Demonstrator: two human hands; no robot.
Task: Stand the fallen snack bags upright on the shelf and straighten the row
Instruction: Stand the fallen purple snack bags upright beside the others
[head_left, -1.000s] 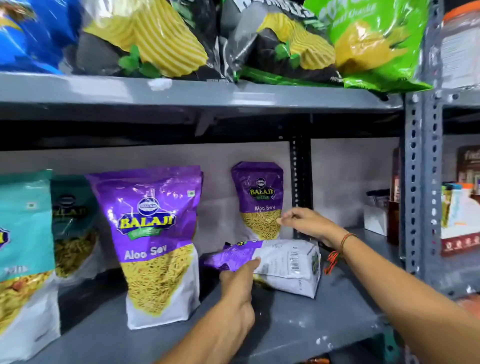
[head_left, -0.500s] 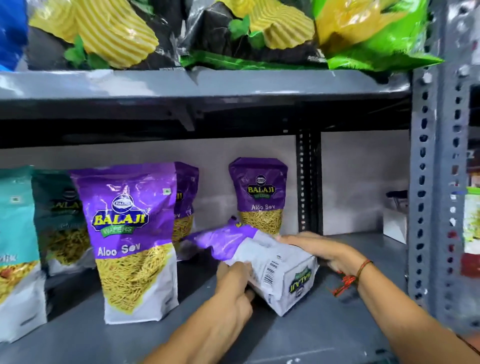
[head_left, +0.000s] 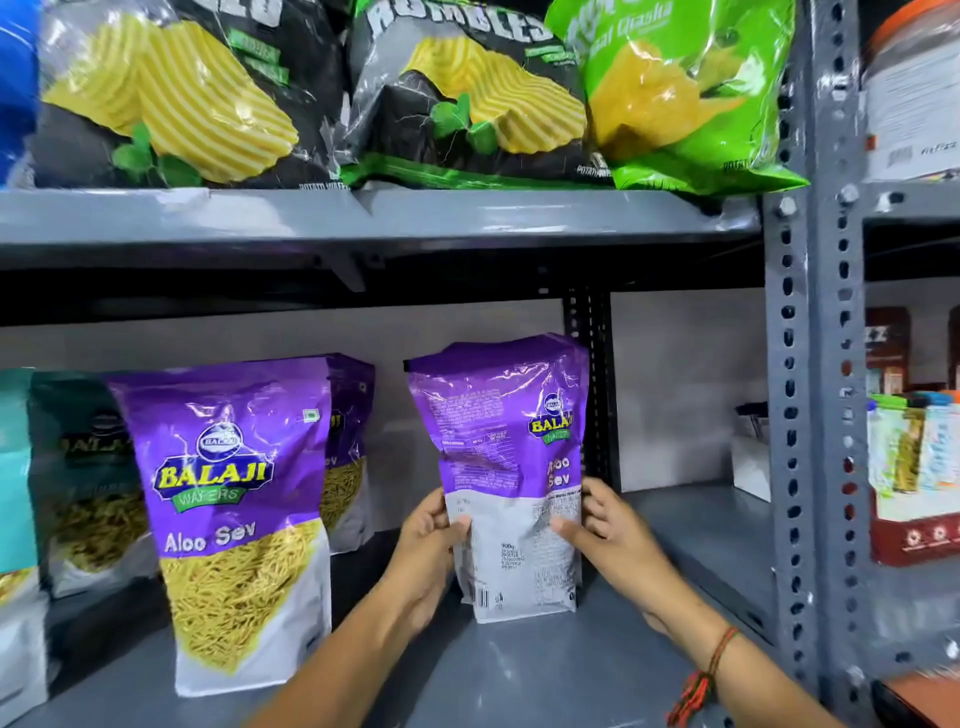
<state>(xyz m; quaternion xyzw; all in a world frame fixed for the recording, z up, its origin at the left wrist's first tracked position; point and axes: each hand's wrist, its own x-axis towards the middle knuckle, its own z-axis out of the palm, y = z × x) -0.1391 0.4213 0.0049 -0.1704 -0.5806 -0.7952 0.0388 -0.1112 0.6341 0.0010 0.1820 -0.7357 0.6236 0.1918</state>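
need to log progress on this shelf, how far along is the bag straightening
Done: the held purple Aloo Sev bag is upright on the shelf; no bag in view lies flat. In hand: the left hand and right hand grip its lower sides. Left: its back panel faces out, and it sits behind the front purple bag, so turning and lining up remain.

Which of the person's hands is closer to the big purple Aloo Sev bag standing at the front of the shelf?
Left. The left hand is just right of the big purple Aloo Sev bag; the right hand is farther right, across the purple-and-white bag both hold.
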